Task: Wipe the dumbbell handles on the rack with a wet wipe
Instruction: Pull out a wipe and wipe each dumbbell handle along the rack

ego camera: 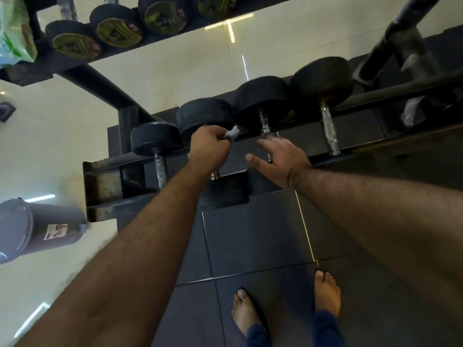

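Several black dumbbells lie across the lower shelf of the black rack [105, 166]. My left hand [209, 150] is curled around the handle of the second dumbbell [204, 118] from the left, with a crumpled white wet wipe [232, 133] sticking out of the fist. The handle itself is hidden by the hand, except for its chrome end [215, 174]. My right hand [279, 161] hovers with fingers spread just below the third dumbbell [261, 101] and its metal handle [264, 123], holding nothing. A fourth dumbbell's chrome handle [329, 132] is bare at the right.
An upper shelf carries more dumbbells with yellow end labels [75, 45]. A green wipe packet [15, 33] sits at its left end. A grey bin [32, 231] stands on the pale floor at left. Dark rubber mats [255, 241] and my bare feet [246, 314] lie below.
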Demonstrator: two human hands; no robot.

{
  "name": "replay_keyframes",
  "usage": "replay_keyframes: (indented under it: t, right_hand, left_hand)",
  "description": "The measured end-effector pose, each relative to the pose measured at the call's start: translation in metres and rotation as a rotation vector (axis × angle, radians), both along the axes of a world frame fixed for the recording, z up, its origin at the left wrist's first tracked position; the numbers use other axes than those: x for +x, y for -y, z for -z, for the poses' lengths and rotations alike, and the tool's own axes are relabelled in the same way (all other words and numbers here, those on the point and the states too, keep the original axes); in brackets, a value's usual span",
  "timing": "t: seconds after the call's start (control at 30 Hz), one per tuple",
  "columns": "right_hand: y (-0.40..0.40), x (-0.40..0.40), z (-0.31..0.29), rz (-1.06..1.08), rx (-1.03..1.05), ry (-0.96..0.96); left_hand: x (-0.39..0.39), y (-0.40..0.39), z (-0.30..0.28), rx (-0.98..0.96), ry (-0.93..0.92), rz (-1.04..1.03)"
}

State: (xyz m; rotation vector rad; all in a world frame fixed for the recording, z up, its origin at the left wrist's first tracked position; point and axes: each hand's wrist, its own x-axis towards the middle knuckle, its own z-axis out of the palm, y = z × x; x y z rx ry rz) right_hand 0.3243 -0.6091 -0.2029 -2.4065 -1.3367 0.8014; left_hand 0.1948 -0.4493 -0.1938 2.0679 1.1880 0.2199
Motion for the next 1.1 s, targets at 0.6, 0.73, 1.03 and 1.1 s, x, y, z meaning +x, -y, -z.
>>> replay_keyframes:
  t: [0.6,0.73,1.03,1.1]
  right_hand:
    - [0.076,0.121,0.019,-0.184,-0.325,0.236]
    - [0.078,0.121,0.019,-0.161,-0.279,0.230]
    - [0.078,0.122,0.025,-0.117,-0.232,0.263]
    - [0.077,0.121,0.027,-0.113,-0.236,0.258]
  left_hand:
    - [0.103,0.074,0.014,0.223,-0.248,0.003]
    - [0.113,0.067,0.032,0.285,-0.318,0.235]
    - [0.123,0.054,0.011,0.311,-0.458,0.564]
    - [0.129,0.049,0.007,0.417,-0.369,0.466]
